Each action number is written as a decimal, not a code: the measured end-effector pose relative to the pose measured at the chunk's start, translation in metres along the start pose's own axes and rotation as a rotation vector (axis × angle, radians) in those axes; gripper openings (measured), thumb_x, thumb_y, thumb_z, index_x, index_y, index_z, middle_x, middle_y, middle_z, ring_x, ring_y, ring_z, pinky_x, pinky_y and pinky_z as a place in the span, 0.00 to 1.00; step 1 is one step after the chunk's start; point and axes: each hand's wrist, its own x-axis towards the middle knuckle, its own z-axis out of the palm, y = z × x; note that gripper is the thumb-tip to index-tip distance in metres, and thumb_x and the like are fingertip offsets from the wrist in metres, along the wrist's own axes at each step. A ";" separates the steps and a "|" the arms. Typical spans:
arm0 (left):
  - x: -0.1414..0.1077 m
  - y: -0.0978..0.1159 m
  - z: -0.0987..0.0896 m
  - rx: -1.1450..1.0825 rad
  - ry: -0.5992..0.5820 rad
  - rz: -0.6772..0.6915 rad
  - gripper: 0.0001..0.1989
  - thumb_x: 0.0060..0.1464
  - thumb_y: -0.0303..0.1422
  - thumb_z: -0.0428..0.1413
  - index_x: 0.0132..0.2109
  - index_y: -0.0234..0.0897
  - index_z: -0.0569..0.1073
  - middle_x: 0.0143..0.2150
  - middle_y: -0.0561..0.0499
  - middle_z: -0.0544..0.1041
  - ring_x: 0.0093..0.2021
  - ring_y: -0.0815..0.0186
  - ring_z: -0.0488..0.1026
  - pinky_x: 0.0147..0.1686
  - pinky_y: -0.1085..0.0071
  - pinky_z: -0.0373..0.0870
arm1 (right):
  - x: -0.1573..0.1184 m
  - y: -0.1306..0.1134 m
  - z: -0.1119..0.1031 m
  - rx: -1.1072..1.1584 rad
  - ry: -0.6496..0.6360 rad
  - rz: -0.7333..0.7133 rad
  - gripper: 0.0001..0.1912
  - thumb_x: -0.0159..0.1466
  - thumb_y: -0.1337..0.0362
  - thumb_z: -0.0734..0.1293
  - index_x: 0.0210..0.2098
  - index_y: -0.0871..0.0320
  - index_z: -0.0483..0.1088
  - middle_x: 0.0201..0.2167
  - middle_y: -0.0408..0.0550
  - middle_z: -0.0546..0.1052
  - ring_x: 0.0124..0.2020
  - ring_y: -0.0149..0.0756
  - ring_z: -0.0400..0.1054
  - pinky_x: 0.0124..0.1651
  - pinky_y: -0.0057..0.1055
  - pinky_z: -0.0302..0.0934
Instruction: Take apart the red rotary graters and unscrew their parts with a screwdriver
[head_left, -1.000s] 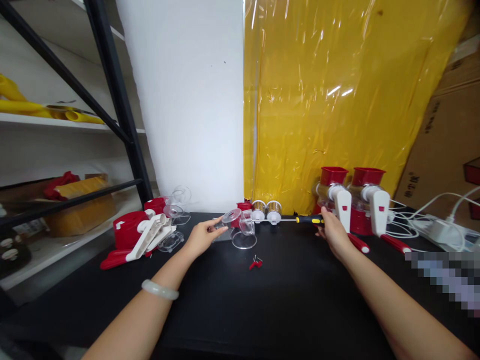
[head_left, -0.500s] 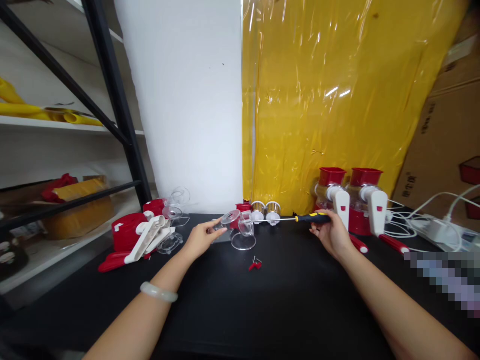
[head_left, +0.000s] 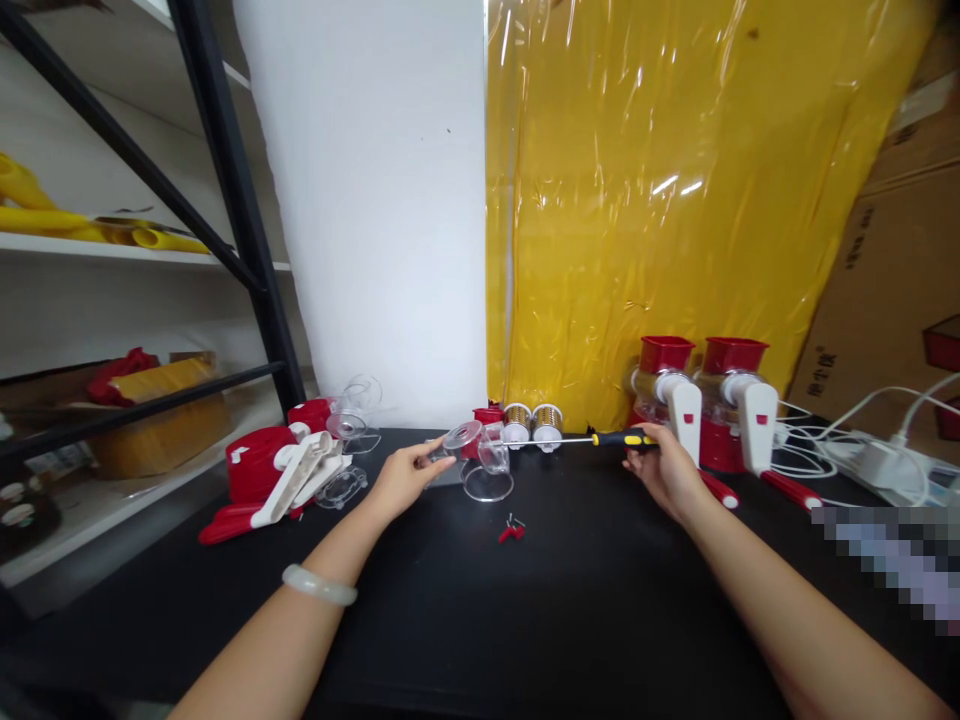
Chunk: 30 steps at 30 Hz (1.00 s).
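Note:
My left hand (head_left: pixel 406 480) grips the left side of a clear plastic housing (head_left: pixel 491 452) with round openings, held over the black table. In my right hand (head_left: pixel 664 468) is the black and yellow handle of a screwdriver (head_left: pixel 622 438). Its long metal shaft points left, and the tip reaches into the housing, where the exact contact is too small to make out. Small red pieces (head_left: pixel 511 534) with screws lie on the table in front of the housing. Two metal grater drums (head_left: pixel 547 424) stand just behind the shaft.
Red and white grater parts (head_left: pixel 262 465) and clear parts (head_left: pixel 341 488) lie at the left. Two assembled red and white graters (head_left: pixel 731 400) stand at the right, beside white cables and a power strip (head_left: pixel 892 462). A black-framed shelf (head_left: pixel 240 200) rises on the left.
Both hands keep their grip on the housing and the screwdriver. The screwdriver handle looks slightly turned in my right hand; the view has shifted a little.

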 end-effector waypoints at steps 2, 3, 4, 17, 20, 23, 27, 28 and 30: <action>0.000 0.000 0.000 0.001 0.002 -0.003 0.37 0.48 0.54 0.58 0.59 0.35 0.72 0.21 0.57 0.67 0.25 0.68 0.61 0.29 0.71 0.56 | -0.001 -0.001 0.000 0.095 -0.001 0.041 0.08 0.52 0.61 0.65 0.32 0.52 0.65 0.21 0.38 0.69 0.19 0.29 0.62 0.27 0.30 0.63; 0.000 0.000 0.000 0.001 -0.001 -0.007 0.37 0.48 0.54 0.58 0.59 0.35 0.72 0.21 0.57 0.67 0.25 0.68 0.61 0.29 0.71 0.56 | -0.002 -0.002 0.000 0.134 -0.012 0.058 0.08 0.51 0.62 0.65 0.32 0.52 0.66 0.22 0.38 0.70 0.20 0.30 0.63 0.27 0.30 0.63; 0.000 0.000 0.000 0.000 -0.004 -0.009 0.37 0.48 0.54 0.58 0.59 0.35 0.72 0.21 0.57 0.67 0.25 0.68 0.61 0.29 0.71 0.56 | -0.002 -0.002 0.000 0.160 -0.031 0.068 0.09 0.50 0.64 0.66 0.32 0.53 0.66 0.22 0.39 0.70 0.21 0.30 0.64 0.28 0.30 0.63; -0.001 0.003 0.000 -0.006 0.002 0.001 0.36 0.48 0.54 0.59 0.59 0.36 0.73 0.21 0.57 0.67 0.25 0.67 0.62 0.29 0.71 0.56 | 0.005 0.007 0.001 -0.092 0.050 -0.023 0.19 0.58 0.44 0.67 0.33 0.52 0.63 0.19 0.37 0.68 0.17 0.27 0.60 0.24 0.25 0.62; -0.001 0.003 0.000 -0.004 -0.001 -0.007 0.37 0.48 0.54 0.58 0.59 0.35 0.73 0.21 0.57 0.67 0.25 0.68 0.62 0.29 0.71 0.56 | 0.006 0.007 0.000 -0.050 0.054 0.016 0.13 0.59 0.53 0.69 0.32 0.53 0.63 0.17 0.36 0.67 0.16 0.25 0.58 0.24 0.24 0.62; 0.000 0.004 0.000 -0.003 -0.003 0.003 0.36 0.48 0.54 0.58 0.59 0.35 0.73 0.21 0.57 0.68 0.25 0.68 0.62 0.30 0.71 0.56 | 0.004 0.005 0.000 0.019 0.046 0.048 0.07 0.58 0.60 0.67 0.32 0.54 0.64 0.19 0.38 0.68 0.18 0.27 0.61 0.24 0.25 0.62; 0.000 0.002 0.000 -0.003 0.000 0.011 0.36 0.48 0.53 0.59 0.59 0.36 0.73 0.21 0.56 0.68 0.25 0.67 0.62 0.30 0.71 0.56 | 0.002 0.003 0.001 0.111 -0.008 0.061 0.08 0.55 0.62 0.66 0.33 0.53 0.64 0.22 0.38 0.71 0.21 0.29 0.65 0.27 0.27 0.64; 0.000 0.001 0.000 -0.004 0.000 0.010 0.36 0.48 0.53 0.59 0.59 0.36 0.73 0.21 0.56 0.68 0.25 0.67 0.62 0.30 0.71 0.56 | 0.002 0.003 0.002 0.132 -0.011 0.067 0.08 0.54 0.62 0.67 0.34 0.53 0.64 0.23 0.37 0.71 0.21 0.29 0.66 0.27 0.27 0.64; 0.000 0.000 0.000 -0.008 -0.004 0.011 0.35 0.49 0.53 0.59 0.59 0.37 0.73 0.22 0.56 0.68 0.26 0.67 0.63 0.30 0.71 0.57 | 0.002 0.003 0.003 0.147 -0.004 0.072 0.10 0.56 0.58 0.68 0.34 0.53 0.64 0.22 0.37 0.71 0.21 0.29 0.66 0.27 0.27 0.64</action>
